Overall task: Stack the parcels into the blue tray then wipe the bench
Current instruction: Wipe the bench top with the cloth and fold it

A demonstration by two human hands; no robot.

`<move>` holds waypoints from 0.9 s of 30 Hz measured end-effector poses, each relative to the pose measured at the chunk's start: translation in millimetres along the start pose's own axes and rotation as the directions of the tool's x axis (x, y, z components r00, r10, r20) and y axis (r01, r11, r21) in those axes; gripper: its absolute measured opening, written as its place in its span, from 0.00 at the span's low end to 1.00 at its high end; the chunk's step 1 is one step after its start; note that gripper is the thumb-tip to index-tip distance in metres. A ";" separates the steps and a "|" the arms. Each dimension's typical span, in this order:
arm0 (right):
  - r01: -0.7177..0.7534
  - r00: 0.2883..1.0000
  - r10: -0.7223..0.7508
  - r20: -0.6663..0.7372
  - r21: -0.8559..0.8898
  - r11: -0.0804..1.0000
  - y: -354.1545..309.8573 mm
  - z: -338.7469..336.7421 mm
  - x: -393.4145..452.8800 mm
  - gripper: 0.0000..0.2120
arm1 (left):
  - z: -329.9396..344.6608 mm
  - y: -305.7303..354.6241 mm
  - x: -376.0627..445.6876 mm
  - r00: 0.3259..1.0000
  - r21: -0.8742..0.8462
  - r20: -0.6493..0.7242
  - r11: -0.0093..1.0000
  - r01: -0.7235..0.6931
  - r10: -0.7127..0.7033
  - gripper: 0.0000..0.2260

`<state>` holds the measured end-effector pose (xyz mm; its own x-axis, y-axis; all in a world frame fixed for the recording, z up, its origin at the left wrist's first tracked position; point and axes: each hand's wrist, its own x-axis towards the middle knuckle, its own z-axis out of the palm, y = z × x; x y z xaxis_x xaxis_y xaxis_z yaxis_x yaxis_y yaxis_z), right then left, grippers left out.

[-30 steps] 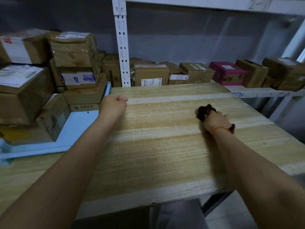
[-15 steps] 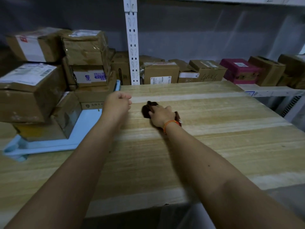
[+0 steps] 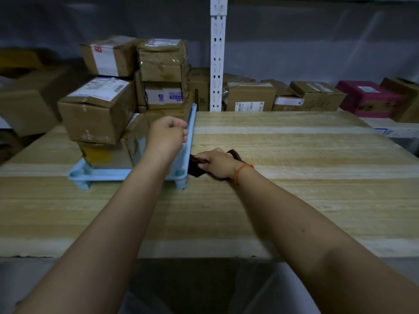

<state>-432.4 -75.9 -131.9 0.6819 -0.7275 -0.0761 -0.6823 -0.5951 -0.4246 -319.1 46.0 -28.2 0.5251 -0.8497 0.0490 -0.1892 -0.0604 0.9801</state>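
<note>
Bench (image 3: 294, 200) open rightward; right hand (image 3: 217, 163) grips cloth (image 3: 194, 167) against tray (image 3: 189, 141), left hand (image 3: 166, 134) fisted.

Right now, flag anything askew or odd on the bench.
The blue tray is tipped: the left hand lifts its right edge, parcels leaning left, while the right hand pushes the cloth against it. Nothing is spilled.

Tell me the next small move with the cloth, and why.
Probably draw the cloth back to the right across the bench. The right hand grips it, and it has met the side of the blue tray, which blocks going further left. The left hand is on the tray's right rim, and the parcels are already stacked in it.
</note>
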 end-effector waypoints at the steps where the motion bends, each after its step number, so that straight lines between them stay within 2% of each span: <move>1: 0.001 1.000 -0.001 0.005 0.017 1.000 -0.2 0.7 -8.5 0.14 | -0.3 -1.3 -3.4 1.000 -0.004 0.006 1.000 0.007 -0.007 0.10; 11: -0.001 0.999 -0.001 0.038 0.062 0.998 -12.1 20.2 -85.0 0.16 | 13.8 -9.2 -31.3 0.999 -0.013 0.023 0.999 0.039 -0.038 0.10; 15: -0.030 0.999 0.030 -0.029 0.005 1.000 -46.8 29.5 -112.3 0.15 | 5.5 -10.4 -35.4 0.999 -0.056 -0.006 0.997 0.047 -0.047 0.11; 22: -0.249 0.939 0.237 -0.248 -0.018 0.968 -132.2 72.7 -116.1 0.15 | -38.5 -24.0 -34.4 0.991 -0.153 -0.118 0.987 0.037 -0.056 0.12; 24: -0.248 0.936 0.232 -0.266 -0.030 0.968 -149.0 80.6 -114.6 0.16 | -47.8 -27.7 -33.7 0.985 -0.165 -0.155 0.985 0.047 -0.073 0.12; 27: -0.163 0.959 0.144 -0.242 -0.059 0.985 -170.4 91.2 -111.3 0.18 | -58.1 -31.7 -30.1 0.979 -0.173 -0.182 0.983 0.055 -0.086 0.12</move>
<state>-368.0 137.6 -133.4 0.4921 -0.8664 0.0847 -0.7984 -0.4879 -0.3529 -280.7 104.0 -49.6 0.6819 -0.7314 -0.0017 -0.0141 -0.0154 0.9998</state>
